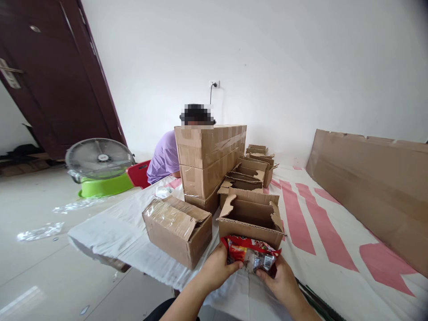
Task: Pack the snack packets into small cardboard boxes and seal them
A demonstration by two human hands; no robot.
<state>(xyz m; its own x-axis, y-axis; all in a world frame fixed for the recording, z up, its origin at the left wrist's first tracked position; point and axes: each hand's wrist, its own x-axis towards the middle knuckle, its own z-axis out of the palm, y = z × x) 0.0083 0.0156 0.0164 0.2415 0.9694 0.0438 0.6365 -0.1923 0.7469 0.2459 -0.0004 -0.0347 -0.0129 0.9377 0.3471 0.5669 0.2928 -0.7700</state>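
Note:
A red plastic snack packet (251, 254) with a clear window and a barcode is held between my two hands. My left hand (218, 267) grips its left end, thumb across the front. At the right end, my right hand (280, 278) closes on it the same way; the fingers behind the packet are hidden. Just beyond the packet stands an open cardboard box (250, 229) with its flaps up, and its inside is dark. To the left of my hands sits a taped, closed carton (179, 229).
More open boxes (247, 176) line up behind the nearest one. Long stacked cartons (214, 156) partly hide a seated person in a purple top (164, 156). A large cardboard panel (371, 178) stands at the right. On the floor left are a fan (100, 154) and a green basin (105, 185).

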